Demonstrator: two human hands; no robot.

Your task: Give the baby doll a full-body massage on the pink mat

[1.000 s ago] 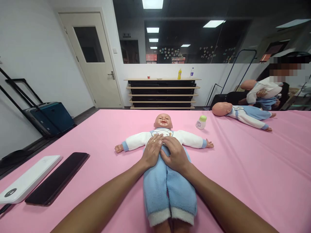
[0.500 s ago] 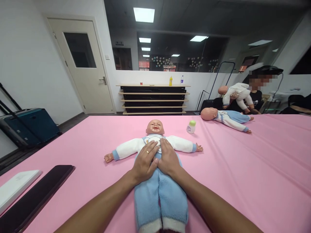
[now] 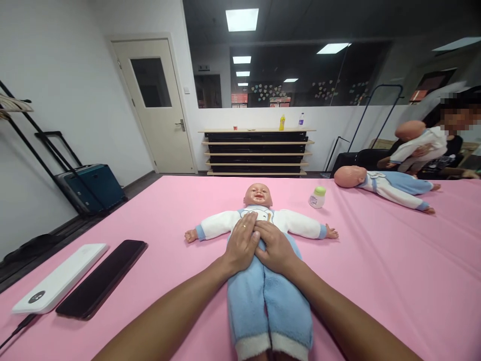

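A baby doll [image 3: 265,291] in a white top and blue plush trousers lies on its back, arms spread out to both sides. My left hand [image 3: 242,240] rests flat on its chest and belly, fingers stretched out, with a ring on one finger. Beside it, my right hand [image 3: 276,245] also lies flat on the belly, its fingertips against the left hand. The thumbs meet in the middle. Part of the doll's printed chest is covered by my fingers. A small bottle with a green cap [image 3: 317,197] stands near the doll's outstretched arm on the right.
On the pink-covered table [image 3: 376,281] lie a black phone [image 3: 103,278], a white power bank [image 3: 62,278] with a cable, and a second doll [image 3: 391,185]. Behind, at the right, a person [image 3: 451,145] holds another doll [image 3: 421,143]. A suitcase [image 3: 92,188] stands left.
The view has swung left, so everything sits farther right in the picture. My right hand has slid a little down the doll's front, toward the belly. The person behind has shifted the held doll.
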